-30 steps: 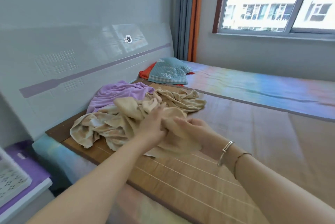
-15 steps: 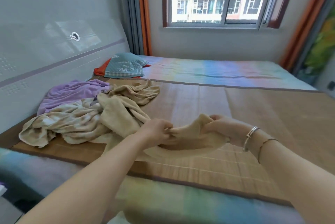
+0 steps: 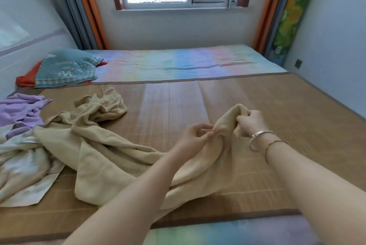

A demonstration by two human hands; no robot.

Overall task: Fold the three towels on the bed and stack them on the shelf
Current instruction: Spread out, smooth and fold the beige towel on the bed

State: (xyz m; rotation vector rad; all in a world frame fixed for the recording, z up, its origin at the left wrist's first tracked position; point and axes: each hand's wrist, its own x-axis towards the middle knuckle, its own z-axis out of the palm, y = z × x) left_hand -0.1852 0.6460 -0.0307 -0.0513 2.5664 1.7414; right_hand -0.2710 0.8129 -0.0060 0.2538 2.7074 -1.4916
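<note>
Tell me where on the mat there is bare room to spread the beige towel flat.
Bare mat lies right of the right hand, out to the wall, and ahead of both hands up to the striped sheet. The left side is crowded: beige towel, mottled towel, purple towel.

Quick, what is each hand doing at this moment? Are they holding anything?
Left hand: closed, fingertips pinching the edge of the beige towel.
Right hand: closed, gripping a bunched end of the same beige towel, lifted off the mat.
</note>
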